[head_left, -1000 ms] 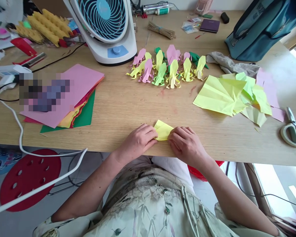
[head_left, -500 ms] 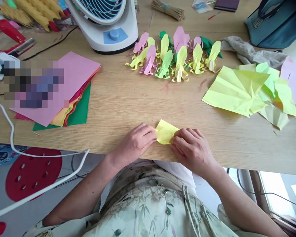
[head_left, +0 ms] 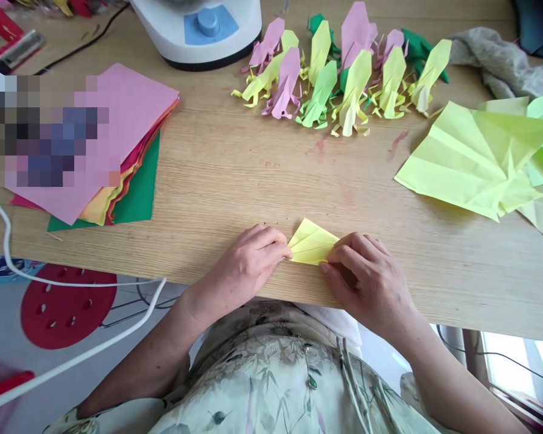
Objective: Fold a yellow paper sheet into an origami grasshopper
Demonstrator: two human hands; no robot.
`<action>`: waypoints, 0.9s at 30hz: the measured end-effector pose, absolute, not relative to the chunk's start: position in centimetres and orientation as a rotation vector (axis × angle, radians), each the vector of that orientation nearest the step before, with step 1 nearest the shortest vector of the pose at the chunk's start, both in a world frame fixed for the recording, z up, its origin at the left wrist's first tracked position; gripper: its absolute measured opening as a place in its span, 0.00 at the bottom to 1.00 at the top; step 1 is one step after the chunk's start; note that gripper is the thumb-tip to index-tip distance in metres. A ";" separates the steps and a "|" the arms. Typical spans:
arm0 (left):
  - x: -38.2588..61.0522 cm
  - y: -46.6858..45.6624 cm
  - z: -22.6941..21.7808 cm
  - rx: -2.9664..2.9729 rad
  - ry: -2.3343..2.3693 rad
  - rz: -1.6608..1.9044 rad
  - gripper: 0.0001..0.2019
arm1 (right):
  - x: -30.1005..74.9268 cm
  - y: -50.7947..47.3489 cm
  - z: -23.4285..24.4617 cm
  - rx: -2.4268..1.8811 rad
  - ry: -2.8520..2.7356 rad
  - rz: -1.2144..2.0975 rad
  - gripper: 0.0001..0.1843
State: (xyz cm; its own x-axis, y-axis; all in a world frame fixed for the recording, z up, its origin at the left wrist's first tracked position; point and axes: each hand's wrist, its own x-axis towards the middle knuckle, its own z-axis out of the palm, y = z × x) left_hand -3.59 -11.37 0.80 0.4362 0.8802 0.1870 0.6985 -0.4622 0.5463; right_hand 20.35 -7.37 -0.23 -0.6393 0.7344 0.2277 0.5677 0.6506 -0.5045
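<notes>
A small folded piece of yellow paper [head_left: 313, 243] lies near the table's front edge, with crease lines across its face. My left hand [head_left: 257, 256] pinches its left corner between thumb and fingers. At the paper's right end, my right hand [head_left: 366, 268] grips the lower right edge, its fingers curled and the thumb below. The fingers of my right hand cover that end of the paper. Beyond both hands stand several folded paper figures in yellow, pink and green, among them a light green figure [head_left: 319, 96] and a pink figure [head_left: 285, 84].
Left is a stack of coloured paper, pink sheet [head_left: 136, 99] on top. A white fan base [head_left: 208, 33] stands behind. Creased yellow sheets [head_left: 470, 157] and a grey cloth [head_left: 502, 60] lie right. A white cable [head_left: 85, 282] hangs over the front left edge, above a red stool [head_left: 67, 304].
The view has moved closer to the table. The yellow paper's outline has become more pointed at the left, where my left hand pinches it. Both hands stay on the paper.
</notes>
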 end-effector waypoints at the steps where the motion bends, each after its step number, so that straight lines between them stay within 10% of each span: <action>1: -3.6 -11.3 0.9 2.307 1.335 0.636 0.10 | 20.3 -7.4 -0.2 -1.039 -2.448 0.546 0.07; 27: -4.3 -8.5 1.3 2.214 1.129 0.499 0.08 | 19.6 -7.3 -0.3 -1.153 -2.442 0.475 0.06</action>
